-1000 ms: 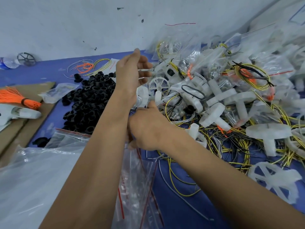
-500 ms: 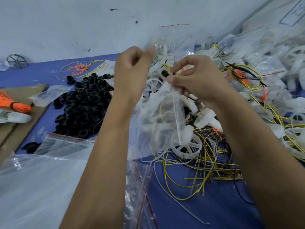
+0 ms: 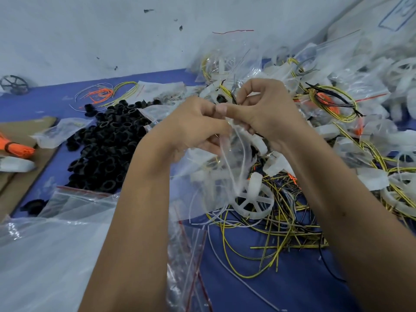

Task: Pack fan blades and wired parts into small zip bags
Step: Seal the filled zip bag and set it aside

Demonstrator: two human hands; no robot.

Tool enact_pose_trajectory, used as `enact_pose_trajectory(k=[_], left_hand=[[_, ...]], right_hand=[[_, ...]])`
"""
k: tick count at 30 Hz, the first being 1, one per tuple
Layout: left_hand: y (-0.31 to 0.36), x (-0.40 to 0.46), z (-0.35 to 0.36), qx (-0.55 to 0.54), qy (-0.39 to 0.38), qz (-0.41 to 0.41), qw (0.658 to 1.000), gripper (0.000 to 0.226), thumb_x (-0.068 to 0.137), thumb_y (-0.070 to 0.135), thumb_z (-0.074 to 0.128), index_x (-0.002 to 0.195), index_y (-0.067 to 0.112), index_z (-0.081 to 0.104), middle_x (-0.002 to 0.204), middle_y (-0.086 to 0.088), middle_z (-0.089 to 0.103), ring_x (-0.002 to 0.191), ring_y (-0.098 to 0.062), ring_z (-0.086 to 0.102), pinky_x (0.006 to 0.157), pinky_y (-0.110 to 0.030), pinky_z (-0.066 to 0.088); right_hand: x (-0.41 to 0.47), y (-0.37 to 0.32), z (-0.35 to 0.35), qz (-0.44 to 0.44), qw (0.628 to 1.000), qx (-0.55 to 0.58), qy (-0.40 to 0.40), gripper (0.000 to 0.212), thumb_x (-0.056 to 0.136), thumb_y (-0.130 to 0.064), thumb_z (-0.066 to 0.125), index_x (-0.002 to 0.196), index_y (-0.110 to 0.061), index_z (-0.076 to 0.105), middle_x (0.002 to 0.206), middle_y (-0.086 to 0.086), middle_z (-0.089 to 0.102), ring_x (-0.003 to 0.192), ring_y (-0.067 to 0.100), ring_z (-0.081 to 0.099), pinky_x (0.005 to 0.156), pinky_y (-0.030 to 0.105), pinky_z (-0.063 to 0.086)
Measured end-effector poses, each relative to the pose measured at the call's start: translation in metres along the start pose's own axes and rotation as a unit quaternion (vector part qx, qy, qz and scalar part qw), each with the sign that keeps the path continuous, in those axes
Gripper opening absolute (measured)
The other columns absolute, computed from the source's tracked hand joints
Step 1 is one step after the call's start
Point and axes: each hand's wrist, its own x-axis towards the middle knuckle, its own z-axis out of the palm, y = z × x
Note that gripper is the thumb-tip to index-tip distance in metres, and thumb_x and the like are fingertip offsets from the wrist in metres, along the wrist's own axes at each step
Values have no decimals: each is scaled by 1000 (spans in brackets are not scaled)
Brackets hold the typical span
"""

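My left hand (image 3: 193, 127) and my right hand (image 3: 263, 113) meet in mid-air, thumbs touching, and both pinch the top edge of a small clear zip bag (image 3: 216, 174). The bag hangs below my fingers over the blue table (image 3: 258, 278). A white wheel-shaped fan part (image 3: 253, 202) shows at the bag's lower right; I cannot tell whether it is inside. Yellow and black wires (image 3: 279, 224) lie tangled beneath. A heap of white fan blades and filled bags (image 3: 360, 91) fills the right side.
A pile of black rings (image 3: 105, 145) lies left of my hands. Empty zip bags with red strips (image 3: 186, 255) sit near the front, beside a large clear plastic sheet (image 3: 49, 255). Cardboard (image 3: 22, 174) and orange wire bundles (image 3: 15, 147) are at far left. A wall stands behind.
My hands have come together, from apart on the bag's top edge to thumbs touching. One second ago my right hand was low on the table and my left was raised.
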Motion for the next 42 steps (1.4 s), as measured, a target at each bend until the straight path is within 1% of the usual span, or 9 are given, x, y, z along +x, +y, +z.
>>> enact_pose_trajectory(k=[4,10,14,18,21,24,34,38,42], left_hand=[[-7,0,-11,30,73,-22,997,20,86,-4,63,71,8,61,60,-6,70,52,-16,68,47,-23,53],[-10,1,-29,62,230,30,971,14,75,4,70,66,11,61,48,0,59,39,-13,56,43,-22,45],[0,-2,-33,170,357,77,915,3,72,12,65,75,11,66,56,7,56,59,-17,57,58,-26,44],[12,-15,-47,270,470,150,827,15,70,19,57,81,13,65,73,4,57,75,-20,57,61,-27,36],[15,-14,-43,272,414,122,860,12,71,19,62,83,16,64,80,4,62,77,-20,60,62,-26,39],[8,-9,-27,283,247,-32,926,18,76,13,74,90,16,64,92,-3,70,79,-25,70,77,-37,59],[1,2,-17,216,170,-94,957,11,84,1,66,76,9,64,56,-7,71,60,-22,75,78,-43,64],[1,1,-16,112,130,-96,980,11,87,-9,65,85,2,66,74,-17,72,60,-26,74,69,-41,65],[1,-2,-19,53,108,-68,990,19,87,-15,60,101,-7,70,82,-18,71,55,-20,67,55,-30,61]], right_hand=[[2,1,-11,16,998,-48,-40,41,68,-24,94,83,-7,60,61,12,62,44,13,50,44,22,40],[4,-2,-19,-49,932,-344,-102,26,74,-6,82,86,-20,64,69,-3,65,54,4,55,55,17,42],[0,-13,-21,-47,924,-362,-113,35,83,-44,81,85,-14,61,66,-3,65,55,9,60,53,21,44],[-10,-31,-26,117,859,-366,-339,58,76,-69,69,88,-13,68,69,5,76,59,19,74,48,21,54],[-15,-29,-17,179,797,-388,-426,53,66,-55,86,92,-11,72,71,7,76,66,20,76,52,23,57],[-15,-23,-11,183,778,-412,-438,39,73,-38,90,92,-8,74,67,4,76,65,19,76,55,24,58],[-12,-37,-50,30,881,-272,-386,5,87,-23,79,88,-18,79,74,7,75,64,23,73,60,22,57],[-9,-40,-53,-39,964,-48,-260,26,77,-19,77,97,-3,76,71,9,72,63,15,68,63,19,57],[-7,-36,-45,3,975,8,-224,21,71,-15,80,91,-7,77,79,12,75,69,15,71,68,19,59]])
